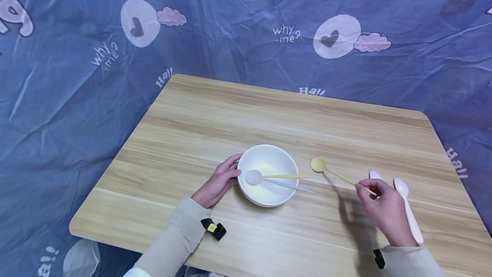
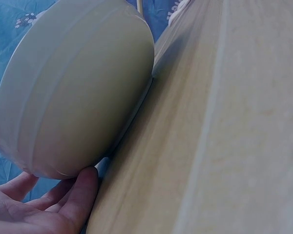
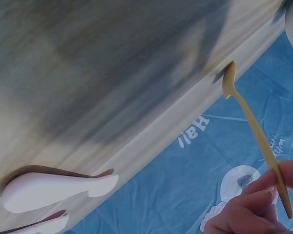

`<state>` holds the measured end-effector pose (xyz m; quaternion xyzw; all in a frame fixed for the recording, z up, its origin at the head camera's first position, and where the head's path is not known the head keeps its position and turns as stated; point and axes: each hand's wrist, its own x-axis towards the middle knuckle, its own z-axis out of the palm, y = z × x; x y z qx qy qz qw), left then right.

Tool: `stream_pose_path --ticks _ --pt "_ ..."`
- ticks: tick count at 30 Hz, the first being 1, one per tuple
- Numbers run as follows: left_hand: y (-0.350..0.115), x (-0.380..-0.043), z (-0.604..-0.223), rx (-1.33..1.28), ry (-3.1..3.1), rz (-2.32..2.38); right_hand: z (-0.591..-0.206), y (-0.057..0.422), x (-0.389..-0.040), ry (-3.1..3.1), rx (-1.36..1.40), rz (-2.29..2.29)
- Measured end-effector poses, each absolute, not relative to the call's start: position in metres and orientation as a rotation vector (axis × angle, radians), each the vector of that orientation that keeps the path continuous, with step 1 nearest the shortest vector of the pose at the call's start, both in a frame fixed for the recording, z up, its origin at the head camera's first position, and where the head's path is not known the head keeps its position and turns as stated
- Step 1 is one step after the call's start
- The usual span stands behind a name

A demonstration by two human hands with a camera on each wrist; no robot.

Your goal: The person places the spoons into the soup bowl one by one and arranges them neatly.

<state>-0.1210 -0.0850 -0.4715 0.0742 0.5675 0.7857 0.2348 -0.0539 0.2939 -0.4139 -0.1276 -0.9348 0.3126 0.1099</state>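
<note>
My left hand holds a white bowl at its left side, thumb at the rim and fingers against the outer wall. In the bowl lie a yellow-handled spoon and a white spoon, their heads overlapping and their handles sticking out over the right rim. Right of the bowl, my right hand pinches a yellow spoon near its handle end. This spoon slants with its round head toward the bowl; in the right wrist view its handle passes between thumb and fingers.
Two white spoons lie on the wooden table by my right hand: one spoon shows nearly whole, the other spoon is mostly hidden behind the hand. A blue patterned cloth hangs behind the table and along its sides.
</note>
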Motion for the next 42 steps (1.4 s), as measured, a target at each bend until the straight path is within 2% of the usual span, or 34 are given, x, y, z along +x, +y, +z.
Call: stream_pose_path --ticks 24,42 --pt "-0.084 -0.120 -0.470 0.184 1.567 2.149 -0.402 0.285 -0.056 -2.519 -0.522 1.027" --pt "-0.085 -0.120 -0.469 0.201 1.561 2.144 -0.384 0.271 -0.052 -2.366 -0.438 1.125"
